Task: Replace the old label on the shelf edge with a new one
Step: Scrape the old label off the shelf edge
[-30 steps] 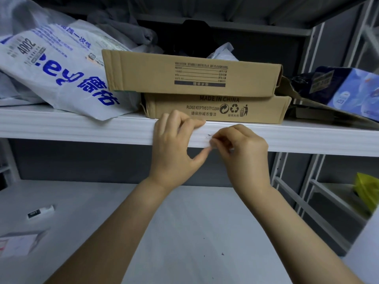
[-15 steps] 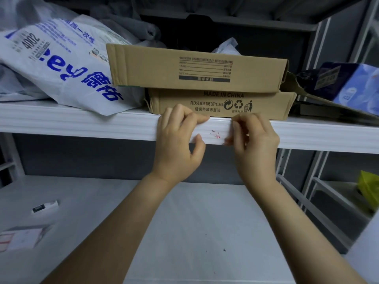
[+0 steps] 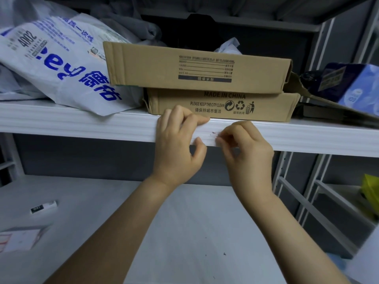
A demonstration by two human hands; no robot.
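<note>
Across mid-frame: white shelf edge, stacked cardboard boxes above. Left hand at centre, curled over the top lip with thumb beneath, gripping it, likely to steady. Right hand just beside, curled, picking at the label stuck between both hands; actual hold too blurred to tell

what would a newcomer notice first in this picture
Two bare hands meet at the white shelf edge mid-frame: the left hand hooks over it, the right hand pinches a label with red marks. Above them sit two stacked cardboard boxes, a blue-printed white bag to their left.
</note>
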